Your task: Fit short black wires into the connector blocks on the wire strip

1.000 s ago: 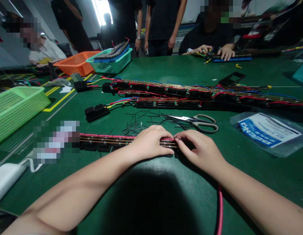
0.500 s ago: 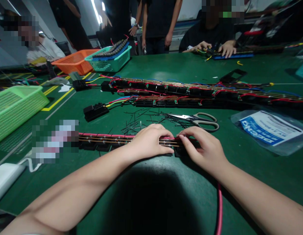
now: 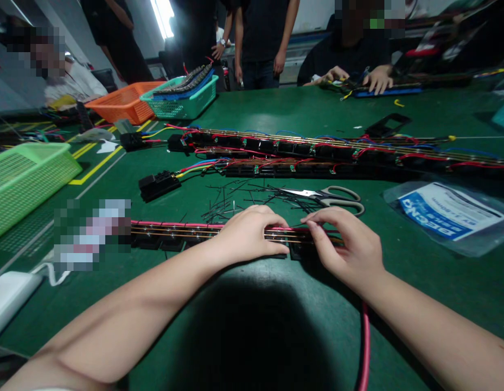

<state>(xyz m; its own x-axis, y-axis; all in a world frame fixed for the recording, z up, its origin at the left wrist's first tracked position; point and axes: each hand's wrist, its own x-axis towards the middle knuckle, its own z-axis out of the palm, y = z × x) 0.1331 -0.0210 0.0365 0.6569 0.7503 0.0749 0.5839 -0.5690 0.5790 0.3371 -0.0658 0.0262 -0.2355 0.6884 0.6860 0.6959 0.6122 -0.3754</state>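
Observation:
A black segmented strip (image 3: 174, 237) with thin copper-coloured rods and a red cable (image 3: 366, 347) along it lies across the table in front of me. My left hand (image 3: 252, 233) is wrapped over its middle, thumb on the near side and fingers on the far side. To the right of that, my right hand (image 3: 347, 239) pinches thumb and forefinger just above the strip's far edge. A thin black cable tie seems to be in this pinch, though little of it shows. Thin black cable tie offcuts (image 3: 223, 203) and scissors (image 3: 337, 199) lie just beyond the hands.
More wired black strips (image 3: 300, 168) with connector blocks (image 3: 159, 184) lie farther back. Baskets in green (image 3: 27, 184), orange (image 3: 125, 103) and teal (image 3: 182, 103) stand at left. A labelled plastic bag (image 3: 451, 212) is at right. A co-worker's hands (image 3: 377, 80) are across the table.
My right hand has shifted slightly right and up, its pinched fingertips away from the left hand. The left hand stays on the strip.

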